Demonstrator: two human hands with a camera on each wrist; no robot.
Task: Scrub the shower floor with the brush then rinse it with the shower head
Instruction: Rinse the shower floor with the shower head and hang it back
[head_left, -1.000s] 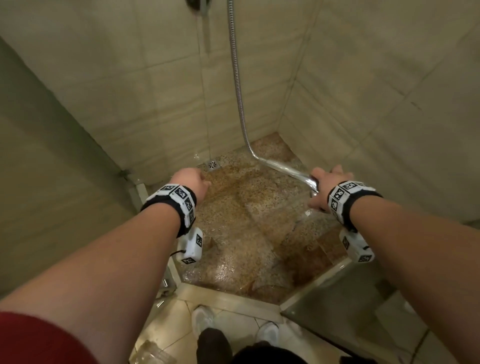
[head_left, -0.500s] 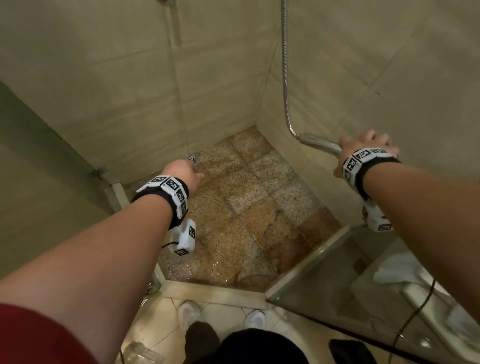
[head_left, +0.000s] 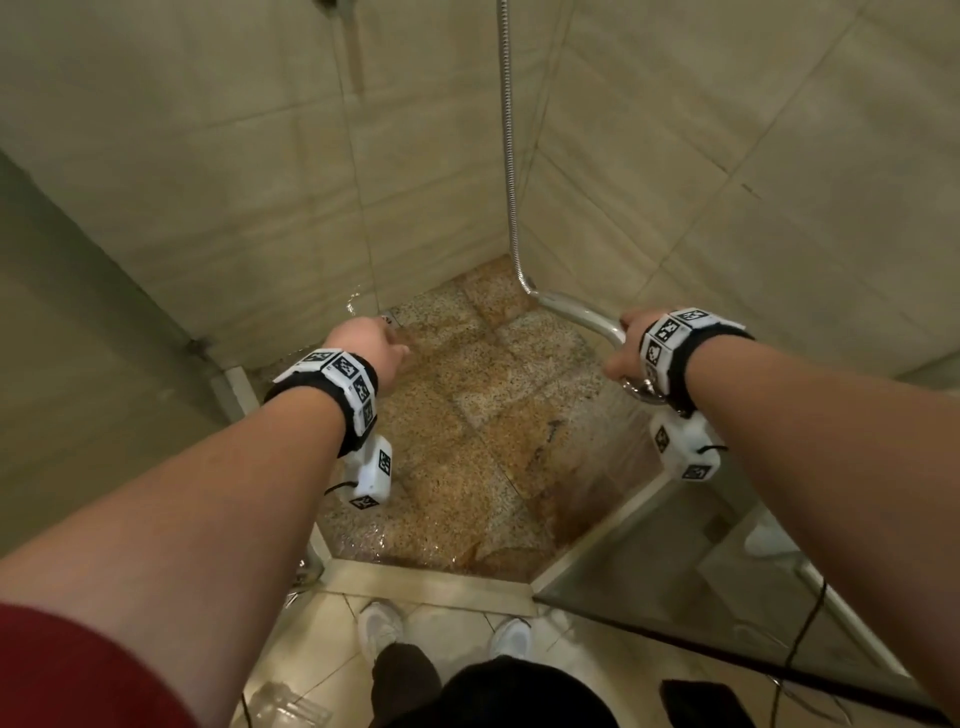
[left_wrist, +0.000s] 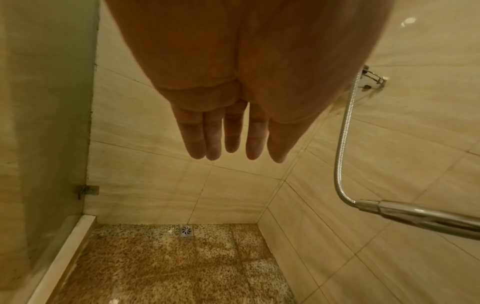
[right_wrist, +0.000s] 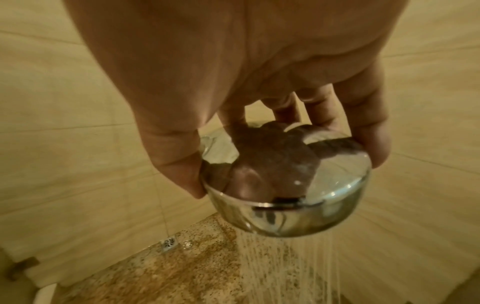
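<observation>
My right hand grips the chrome shower head above the right side of the wet speckled shower floor. Its face points down and water streams onto the floor. The handle runs back to a metal hose that hangs down from above. My left hand hovers over the left of the floor near the drain, fingers straight and together, holding nothing. No brush is in view.
Beige tiled walls close the stall at the back and right. A glass panel stands at the right front, and a raised white curb edges the floor. My shoes stand just outside. A wall bracket holds the hose.
My right hand swung the shower head up and right, then back down lower over the floor's right side. The left hand stayed near the drain. The head view shifted.
</observation>
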